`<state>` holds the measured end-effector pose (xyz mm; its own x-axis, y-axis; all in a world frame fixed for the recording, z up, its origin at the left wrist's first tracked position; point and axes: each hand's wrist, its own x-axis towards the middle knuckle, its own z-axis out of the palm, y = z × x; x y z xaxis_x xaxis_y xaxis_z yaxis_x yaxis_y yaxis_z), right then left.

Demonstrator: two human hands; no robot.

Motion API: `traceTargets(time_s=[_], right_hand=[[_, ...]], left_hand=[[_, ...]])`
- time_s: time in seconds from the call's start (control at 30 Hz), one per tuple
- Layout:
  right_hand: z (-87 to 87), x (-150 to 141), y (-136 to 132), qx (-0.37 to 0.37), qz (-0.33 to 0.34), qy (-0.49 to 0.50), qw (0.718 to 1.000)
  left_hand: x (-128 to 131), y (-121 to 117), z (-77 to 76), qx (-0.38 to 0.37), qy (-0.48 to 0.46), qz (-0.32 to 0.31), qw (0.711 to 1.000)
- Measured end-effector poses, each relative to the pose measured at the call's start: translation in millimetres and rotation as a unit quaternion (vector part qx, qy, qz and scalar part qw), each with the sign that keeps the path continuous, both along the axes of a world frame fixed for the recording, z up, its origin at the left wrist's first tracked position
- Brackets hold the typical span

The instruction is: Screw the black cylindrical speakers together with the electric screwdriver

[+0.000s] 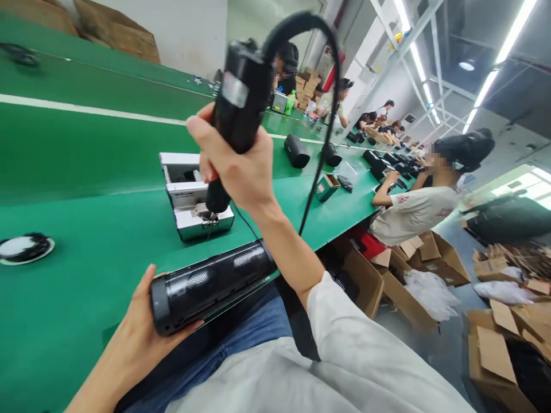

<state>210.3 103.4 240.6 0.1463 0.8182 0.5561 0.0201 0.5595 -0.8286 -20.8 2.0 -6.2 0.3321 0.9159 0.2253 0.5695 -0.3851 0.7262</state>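
Note:
My left hand (pixel 135 338) grips one end of a black cylindrical speaker (pixel 210 284) that lies along the near edge of the green bench (pixel 86 172). My right hand (pixel 239 166) is wrapped round a black electric screwdriver (pixel 236 109) held upright, its cable (pixel 322 115) looping up and down to the right. The screwdriver's tip rests on a small silver and white screw feeder box (pixel 189 201) just beyond the speaker.
A round white dish with black parts (pixel 23 248) sits at the left. Further along the bench lie more black speakers (pixel 296 150) and a small green box (pixel 326 186). A seated person in a white shirt (pixel 415 209) works at the right. Open cardboard boxes (pixel 430 264) crowd the floor.

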Motion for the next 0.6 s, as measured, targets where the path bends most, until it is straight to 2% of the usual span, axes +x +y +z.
traceTargets(time_s=[0.13,0.3,0.43,0.6], right_hand=[[17.5,-18.3,-29.5,0.048,0.019,0.04,0.998],[21.9,-37.7,-37.1,0.13,0.044,0.094,0.986],[23.8,-47.0,-42.4,0.127,0.051,0.06,0.989],[19.7,-57.8,-41.7,0.111,0.121,0.086,0.983]], left_hand=[[0.3,-6.7,6.4,-0.005,-0.012,-0.053,0.998],[0.0,-6.9,11.8,-0.018,-0.052,-0.095,0.994],[0.4,-9.1,15.4,-0.02,-0.072,-0.099,0.992],[0.7,-8.9,15.9,-0.027,-0.076,-0.092,0.993]])
